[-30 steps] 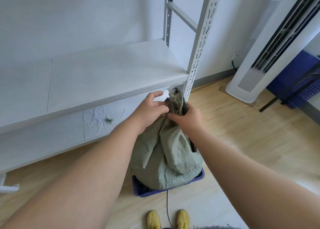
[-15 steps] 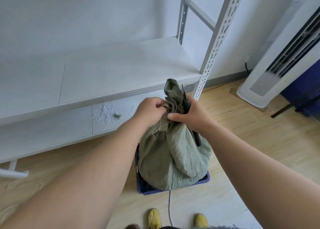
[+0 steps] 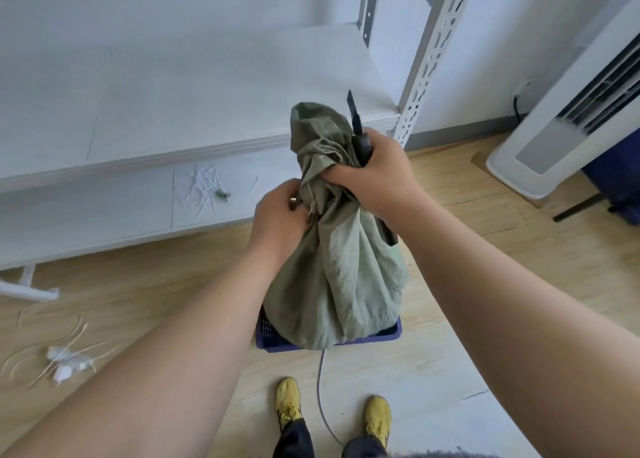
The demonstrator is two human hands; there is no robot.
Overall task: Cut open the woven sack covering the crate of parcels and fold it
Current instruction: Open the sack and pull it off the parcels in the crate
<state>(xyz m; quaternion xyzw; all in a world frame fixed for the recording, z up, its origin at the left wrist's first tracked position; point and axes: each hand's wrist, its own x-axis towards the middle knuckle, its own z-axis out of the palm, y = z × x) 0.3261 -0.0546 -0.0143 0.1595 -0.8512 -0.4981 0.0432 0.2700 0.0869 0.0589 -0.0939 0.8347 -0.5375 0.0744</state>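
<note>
The green woven sack [image 3: 339, 277] stands bunched over a blue crate [image 3: 268, 336] on the wooden floor [image 3: 485, 260], just in front of the person's yellow shoes [image 3: 288, 402]. Only the crate's lower rim and part of its perforated left wall show beneath the cloth. The sack's mouth is gathered into a twisted neck that rises above both hands.

The right hand [image 3: 375, 173] is clamped around that neck from the right, fingers curled into the folds, and the same fist holds a dark-handled knife [image 3: 356, 125] whose blade points upward beside the top of the sack. A dark strip shows below the right wrist against the cloth; it may be the lower end of the handle, though the view does not settle it. The left hand [image 3: 278, 218] sits lower, at the left side of the neck, its fingertips pinching the fabric where loose threads hang.

Behind the sack runs a low white shelf [image 3: 207, 101] on a slotted metal upright [image 3: 429, 52], with a lower board carrying a scuffed mark. A white standing air unit [image 3: 554, 132] leans in at the right near the wall. White plastic ties [image 3: 65, 360] lie scattered on the floor at the left, and a thin grey cord [image 3: 322, 388] runs between the shoes.
</note>
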